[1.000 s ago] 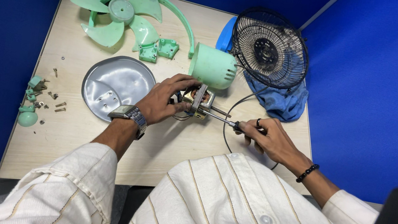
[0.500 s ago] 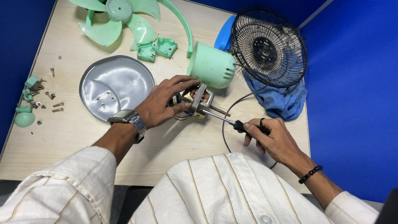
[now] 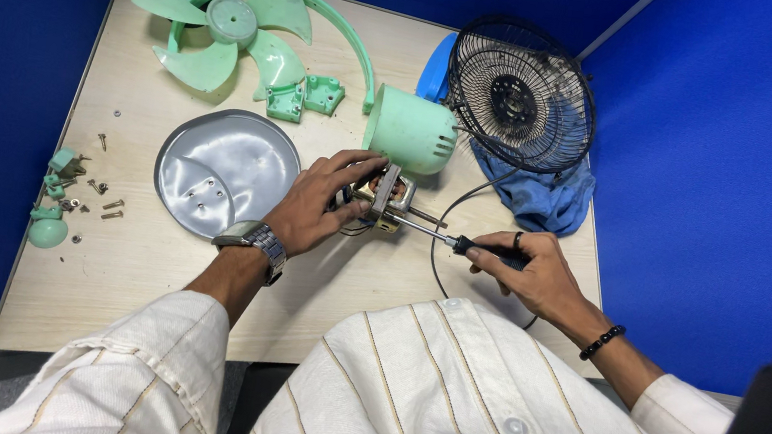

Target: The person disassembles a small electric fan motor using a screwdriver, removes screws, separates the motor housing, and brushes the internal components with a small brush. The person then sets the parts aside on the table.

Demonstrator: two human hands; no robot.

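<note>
On the bench (image 3: 148,315), the fan lies in pieces: grille (image 3: 522,94), blades (image 3: 223,25), round plate (image 3: 227,171) and green housing (image 3: 411,132) already off. Left hand (image 3: 313,210) clamps the motor (image 3: 383,197) mid-bench; right hand (image 3: 527,269) grips a screwdriver (image 3: 447,239), tip at the motor. Loose screws (image 3: 103,202) lie aside.

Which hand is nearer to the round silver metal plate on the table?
The left hand. It grips the small fan motor just right of the silver plate. The right hand holds a screwdriver farther right, beyond the motor.
</note>
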